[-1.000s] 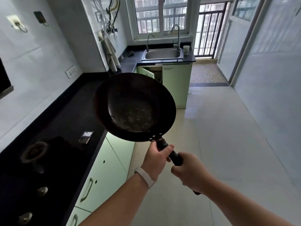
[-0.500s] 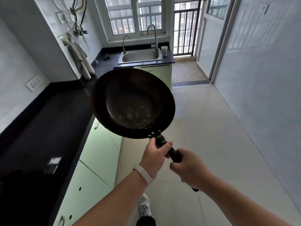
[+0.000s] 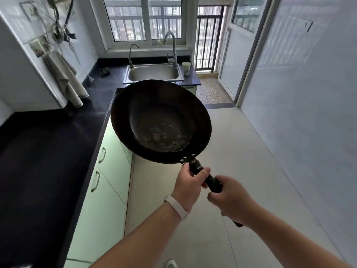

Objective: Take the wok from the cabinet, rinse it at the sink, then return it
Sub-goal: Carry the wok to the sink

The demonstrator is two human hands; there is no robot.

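Floor (image 3: 241,151): pale tiles; a wide open lane is left between the desk front and the right wall.
Desk (image 3: 48,151): black, run along the left; its front edge is seen just beside the wok's left rim.
Wok (image 3: 160,113): one; dark, round and deep, with greyish patches in the bowl; held in the air over the floor, short of the sink.
Sink (image 3: 154,74): one steel basin at the far end.
Left grip (image 3: 190,183): clenched round the black handle (image 3: 212,180) near the rim.
Right grip (image 3: 231,200): clenched round the handle's lower end.
Taps: two are counted, one thin (image 3: 133,53), one tall (image 3: 172,47).
Cup (image 3: 186,68): one, set right of the sink.
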